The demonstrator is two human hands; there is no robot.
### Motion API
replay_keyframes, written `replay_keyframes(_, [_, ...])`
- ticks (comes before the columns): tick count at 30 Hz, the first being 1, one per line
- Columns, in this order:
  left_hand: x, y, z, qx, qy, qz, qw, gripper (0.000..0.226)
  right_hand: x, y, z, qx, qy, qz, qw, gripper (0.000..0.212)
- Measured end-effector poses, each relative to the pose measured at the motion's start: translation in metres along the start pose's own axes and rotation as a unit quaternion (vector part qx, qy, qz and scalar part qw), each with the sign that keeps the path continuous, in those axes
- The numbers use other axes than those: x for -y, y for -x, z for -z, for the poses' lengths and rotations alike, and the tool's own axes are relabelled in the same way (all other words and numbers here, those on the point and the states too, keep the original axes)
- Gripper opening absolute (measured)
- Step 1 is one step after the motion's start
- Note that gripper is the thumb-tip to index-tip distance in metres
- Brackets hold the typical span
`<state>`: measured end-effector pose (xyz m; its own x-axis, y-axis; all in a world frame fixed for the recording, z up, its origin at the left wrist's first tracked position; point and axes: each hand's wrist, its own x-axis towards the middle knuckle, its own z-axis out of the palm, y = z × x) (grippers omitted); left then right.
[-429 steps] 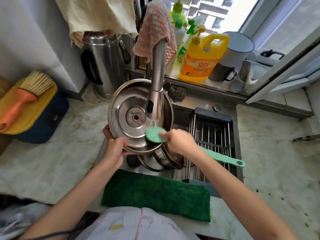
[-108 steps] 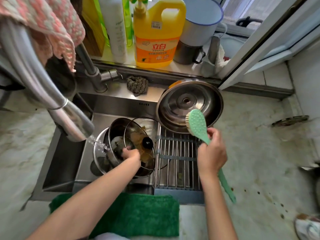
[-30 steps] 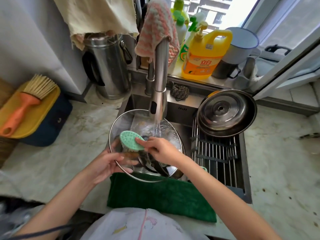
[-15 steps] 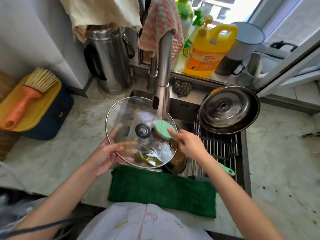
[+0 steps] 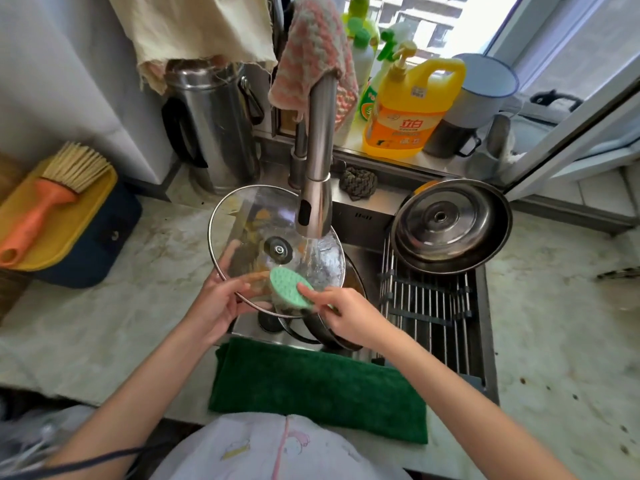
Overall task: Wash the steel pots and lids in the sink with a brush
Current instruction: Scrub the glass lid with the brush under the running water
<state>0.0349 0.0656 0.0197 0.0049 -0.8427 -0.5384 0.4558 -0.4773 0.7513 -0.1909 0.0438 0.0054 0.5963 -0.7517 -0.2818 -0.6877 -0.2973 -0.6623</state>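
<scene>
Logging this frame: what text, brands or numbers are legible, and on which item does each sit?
"立白": red characters on the orange label of the yellow detergent bottle.
Small print below them, and the white sticker above: too small to read.
Label of the green bottle behind it: blurred.
Stamp on the back wall of the sink: unreadable.

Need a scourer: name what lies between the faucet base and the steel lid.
A dark knotted scrubber on the sink ledge, seen in the head view.
</scene>
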Motion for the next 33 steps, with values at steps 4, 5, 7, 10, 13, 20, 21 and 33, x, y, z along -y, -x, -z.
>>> replay_keyframes(4, [-0.003,0.002,0.003,0.004,0.008,-0.025,1.0,0.073,-0.037,-0.012,0.026,-0.091,0.163,-0.099,0.978,0.053])
replay_keyframes(5, [-0.002,0.002,0.004,0.004,0.003,-0.027,1.0,0.074,-0.042,-0.013,0.029,-0.108,0.167,-0.137,0.97,0.054])
replay_keyframes(7, [-0.001,0.0,0.005,-0.007,-0.003,-0.029,1.0,0.076,-0.03,-0.01,0.02,-0.084,0.112,-0.132,0.981,0.053])
replay_keyframes(10, [0.001,-0.003,0.004,-0.025,0.0,-0.024,0.999,0.077,0.001,0.001,-0.003,-0.013,0.026,-0.024,0.999,0.05])
replay_keyframes(13, [0.001,-0.003,0.002,-0.02,0.007,-0.027,0.999,0.075,-0.023,-0.013,0.006,-0.081,0.082,-0.081,0.99,0.052])
replay_keyframes(20, [0.002,-0.002,0.006,-0.01,0.013,-0.014,1.0,0.075,-0.018,-0.005,0.004,-0.055,0.044,-0.064,0.995,0.054])
replay_keyframes(21, [0.002,-0.001,0.007,-0.001,0.009,-0.006,1.0,0.075,-0.029,-0.013,0.009,-0.085,0.083,-0.097,0.988,0.055])
replay_keyframes(33, [0.011,0.013,0.002,0.052,0.026,0.087,0.994,0.069,-0.014,-0.047,0.019,-0.06,0.119,0.046,0.99,0.057])
